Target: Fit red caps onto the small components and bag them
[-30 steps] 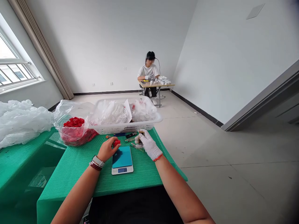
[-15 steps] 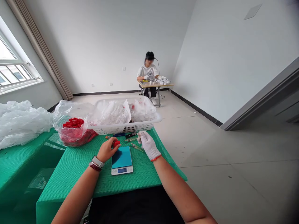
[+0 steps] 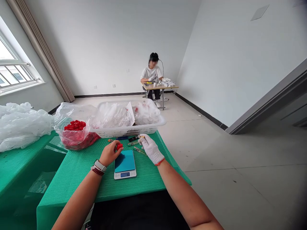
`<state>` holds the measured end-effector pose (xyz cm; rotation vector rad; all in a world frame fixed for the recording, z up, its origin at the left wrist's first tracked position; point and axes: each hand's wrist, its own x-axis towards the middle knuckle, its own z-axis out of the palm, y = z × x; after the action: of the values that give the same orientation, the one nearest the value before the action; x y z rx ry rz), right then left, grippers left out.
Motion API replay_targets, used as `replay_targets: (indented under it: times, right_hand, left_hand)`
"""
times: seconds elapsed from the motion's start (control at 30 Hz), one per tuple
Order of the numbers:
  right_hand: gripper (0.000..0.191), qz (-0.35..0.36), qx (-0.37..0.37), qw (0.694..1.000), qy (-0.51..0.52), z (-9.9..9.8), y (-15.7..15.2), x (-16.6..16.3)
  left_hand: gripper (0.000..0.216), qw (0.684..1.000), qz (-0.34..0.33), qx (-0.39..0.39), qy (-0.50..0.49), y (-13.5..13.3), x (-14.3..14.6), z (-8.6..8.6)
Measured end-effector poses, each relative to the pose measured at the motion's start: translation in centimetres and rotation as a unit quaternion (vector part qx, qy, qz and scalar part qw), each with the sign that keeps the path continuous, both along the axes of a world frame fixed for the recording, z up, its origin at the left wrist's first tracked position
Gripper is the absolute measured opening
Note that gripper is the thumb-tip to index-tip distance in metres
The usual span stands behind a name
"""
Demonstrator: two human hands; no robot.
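Note:
My bare left hand [image 3: 109,153] is closed on a small red piece [image 3: 119,146], held just above the far left corner of a small digital scale [image 3: 125,164] with a blue plate. My right hand [image 3: 150,147], in a white knit glove, reaches past the scale's far right corner with its fingers curled round a small thin item I cannot make out. Several thin pen-like tools [image 3: 133,142] lie on the green cloth beside it. A clear bag full of red pieces [image 3: 75,133] stands to the left.
A white plastic basket [image 3: 129,130] holding clear bags sits behind the scale. Crumpled clear plastic [image 3: 20,124] lies on a second green table at far left. Another person [image 3: 152,72] sits at a small table far across the room. Bare floor lies to the right.
My right hand has drawn slightly back and left from the basket edge toward the loose tools. The left hand has stayed put with the red piece.

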<state>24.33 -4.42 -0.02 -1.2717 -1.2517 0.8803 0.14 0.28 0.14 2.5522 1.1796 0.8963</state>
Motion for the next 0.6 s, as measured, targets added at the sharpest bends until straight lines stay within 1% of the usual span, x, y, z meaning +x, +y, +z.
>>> replay_targets:
  times: [0.17,0.43,0.5,0.6]
  right_hand:
    - [0.039,-0.008,0.015,1.000,0.008,-0.03,0.08,0.05]
    - [0.035,-0.011,0.008,0.998,-0.054,0.03,-0.01,0.13]
    - [0.033,-0.008,0.019,0.997,-0.080,0.02,-0.04,0.12]
    - [0.031,0.000,0.051,0.988,-0.146,-0.08,-0.12,-0.02]
  left_hand:
    - [0.018,0.999,-0.004,-0.013,-0.031,-0.13,0.12,0.15]
    - [0.017,0.993,-0.040,-0.068,-0.092,-0.37,0.24,0.19]
    - [0.018,0.988,-0.051,-0.089,-0.117,-0.38,0.26,0.09]
    - [0.018,0.973,-0.074,-0.137,-0.168,-0.49,0.39,0.08]
